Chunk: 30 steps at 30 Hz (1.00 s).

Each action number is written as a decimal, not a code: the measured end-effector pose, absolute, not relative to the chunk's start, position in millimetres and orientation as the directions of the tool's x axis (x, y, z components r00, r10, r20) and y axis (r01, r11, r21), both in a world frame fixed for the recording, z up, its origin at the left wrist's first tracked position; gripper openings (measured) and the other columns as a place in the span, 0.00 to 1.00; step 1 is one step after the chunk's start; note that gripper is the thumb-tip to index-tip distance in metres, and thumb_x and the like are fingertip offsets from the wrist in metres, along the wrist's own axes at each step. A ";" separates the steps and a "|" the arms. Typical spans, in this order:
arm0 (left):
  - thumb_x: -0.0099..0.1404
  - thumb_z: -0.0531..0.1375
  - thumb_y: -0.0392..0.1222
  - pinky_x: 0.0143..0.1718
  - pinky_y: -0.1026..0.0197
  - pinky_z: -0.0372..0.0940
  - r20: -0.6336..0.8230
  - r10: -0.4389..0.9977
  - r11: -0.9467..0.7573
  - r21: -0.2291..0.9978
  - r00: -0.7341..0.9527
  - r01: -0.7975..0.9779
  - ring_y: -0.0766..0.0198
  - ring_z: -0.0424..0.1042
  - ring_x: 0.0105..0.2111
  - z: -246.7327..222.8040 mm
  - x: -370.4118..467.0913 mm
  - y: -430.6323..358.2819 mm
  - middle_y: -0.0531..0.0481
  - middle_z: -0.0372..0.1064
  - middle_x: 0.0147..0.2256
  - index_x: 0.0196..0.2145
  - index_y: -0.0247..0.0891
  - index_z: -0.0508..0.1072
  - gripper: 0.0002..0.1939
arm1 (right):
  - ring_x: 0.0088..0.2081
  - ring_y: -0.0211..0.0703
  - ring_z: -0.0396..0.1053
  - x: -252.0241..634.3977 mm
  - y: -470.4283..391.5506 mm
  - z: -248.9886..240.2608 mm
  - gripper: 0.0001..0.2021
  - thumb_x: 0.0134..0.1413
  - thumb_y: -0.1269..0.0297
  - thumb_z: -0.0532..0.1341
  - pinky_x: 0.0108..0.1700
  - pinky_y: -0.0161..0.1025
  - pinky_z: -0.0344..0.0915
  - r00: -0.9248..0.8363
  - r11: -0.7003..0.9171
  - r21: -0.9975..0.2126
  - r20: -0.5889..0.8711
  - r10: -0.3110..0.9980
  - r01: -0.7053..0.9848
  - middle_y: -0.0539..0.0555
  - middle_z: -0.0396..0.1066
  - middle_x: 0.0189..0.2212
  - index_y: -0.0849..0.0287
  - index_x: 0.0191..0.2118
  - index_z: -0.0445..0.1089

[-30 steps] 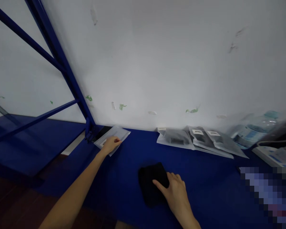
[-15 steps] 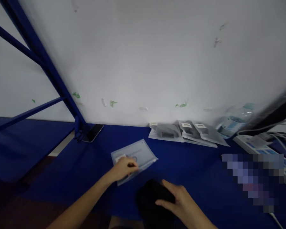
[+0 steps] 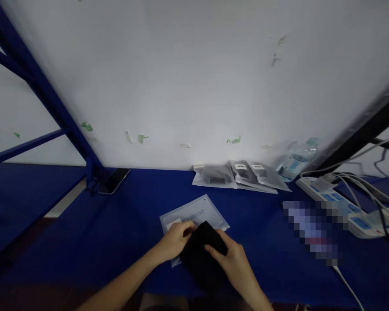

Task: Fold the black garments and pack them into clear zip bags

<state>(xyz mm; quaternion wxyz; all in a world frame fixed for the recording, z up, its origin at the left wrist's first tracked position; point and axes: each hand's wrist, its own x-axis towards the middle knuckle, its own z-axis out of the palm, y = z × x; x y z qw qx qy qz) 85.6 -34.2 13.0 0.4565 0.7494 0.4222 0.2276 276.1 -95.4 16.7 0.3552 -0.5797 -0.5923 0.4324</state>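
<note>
A black folded piece of cloth (image 3: 203, 259) is held in front of me, near the front edge of the blue table. On its right side, my right hand (image 3: 228, 255) grips it between thumb and fingers. My left hand (image 3: 178, 239) is closed at its upper left edge, the fingertips partly hidden behind it. Under the cloth and my left hand lies a translucent zip bag (image 3: 194, 209), with a white label and faint print. The bag's lower part is covered.
Several filled zip bags (image 3: 217, 175) lie along the wall. A plastic bottle (image 3: 296, 162) leans at the back right beside a power strip (image 3: 340, 207) with white cables. A phone (image 3: 115, 181) is at the back left, and a blurred-out device (image 3: 311, 233) lies to the right.
The black cloth has come up over the zip bag with my right hand. My left hand has moved from the bag to the cloth's edge. The view has shifted slightly right.
</note>
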 end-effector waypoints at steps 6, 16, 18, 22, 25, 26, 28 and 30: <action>0.69 0.50 0.40 0.31 0.61 0.59 0.058 0.902 -0.300 0.795 0.427 0.527 0.63 0.66 0.28 33.6 82.8 -42.7 0.54 0.66 0.27 0.30 0.40 0.67 0.10 | 0.37 0.45 0.75 268.3 -93.9 19.7 0.19 0.55 0.72 0.54 0.39 0.37 0.68 -0.116 0.101 -0.794 0.039 0.992 0.600 0.51 0.76 0.36 0.53 0.52 0.68; 0.71 0.45 0.36 0.34 0.57 0.65 0.193 0.854 -0.493 0.598 0.483 0.632 0.59 0.70 0.33 34.6 100.8 -61.4 0.49 0.68 0.32 0.35 0.41 0.64 0.10 | 0.35 0.48 0.75 260.4 -78.1 21.3 0.10 0.54 0.68 0.56 0.36 0.37 0.67 -0.031 0.052 -0.763 0.042 0.999 0.644 0.54 0.77 0.33 0.58 0.40 0.74; 0.71 0.45 0.35 0.34 0.57 0.65 0.192 0.852 -0.500 0.574 0.486 0.649 0.59 0.70 0.32 32.4 100.3 -60.1 0.49 0.68 0.32 0.35 0.41 0.64 0.10 | 0.36 0.48 0.75 268.6 -74.5 15.9 0.16 0.59 0.55 0.54 0.36 0.37 0.67 -0.014 -0.031 -0.898 -0.041 0.999 0.438 0.53 0.77 0.31 0.59 0.36 0.75; 0.71 0.45 0.34 0.35 0.57 0.65 0.181 0.826 -0.540 0.525 0.534 0.658 0.58 0.70 0.33 30.1 100.8 -59.8 0.48 0.68 0.33 0.35 0.40 0.64 0.11 | 0.30 0.47 0.72 277.1 -71.9 0.6 0.26 0.53 0.42 0.56 0.29 0.36 0.64 0.106 -0.179 -0.935 -0.154 0.982 0.305 0.52 0.72 0.22 0.62 0.25 0.73; 0.71 0.44 0.33 0.35 0.57 0.65 0.166 0.825 -0.543 0.494 0.540 0.679 0.58 0.70 0.34 28.3 102.1 -58.8 0.48 0.68 0.34 0.36 0.40 0.64 0.11 | 0.34 0.47 0.72 274.3 -75.9 -0.9 0.24 0.51 0.42 0.59 0.33 0.36 0.65 0.130 -0.236 -0.971 -0.229 0.965 0.047 0.54 0.75 0.28 0.62 0.32 0.75; 0.71 0.44 0.33 0.35 0.57 0.65 0.158 0.835 -0.528 0.495 0.526 0.690 0.59 0.71 0.34 27.8 101.7 -57.6 0.48 0.68 0.34 0.36 0.39 0.64 0.11 | 0.36 0.47 0.73 273.4 -79.2 0.9 0.24 0.51 0.42 0.59 0.35 0.36 0.66 0.113 -0.272 -0.959 -0.280 0.953 -0.080 0.54 0.75 0.31 0.61 0.36 0.75; 0.71 0.44 0.33 0.35 0.58 0.65 0.137 0.860 -0.486 0.513 0.491 0.708 0.59 0.71 0.33 27.6 99.8 -54.6 0.49 0.68 0.34 0.36 0.39 0.63 0.10 | 0.40 0.45 0.73 273.0 -88.5 5.0 0.23 0.52 0.43 0.60 0.39 0.35 0.68 0.077 -0.323 -0.912 -0.352 0.933 -0.255 0.54 0.76 0.36 0.57 0.44 0.74; 0.72 0.45 0.33 0.35 0.58 0.65 0.121 0.878 -0.451 0.537 0.463 0.713 0.60 0.71 0.32 28.2 97.5 -52.0 0.50 0.68 0.33 0.35 0.39 0.63 0.10 | 0.37 0.41 0.73 273.9 -98.8 6.5 0.23 0.49 0.46 0.64 0.38 0.33 0.68 0.079 -0.309 -0.923 -0.334 0.939 -0.228 0.53 0.76 0.35 0.56 0.46 0.72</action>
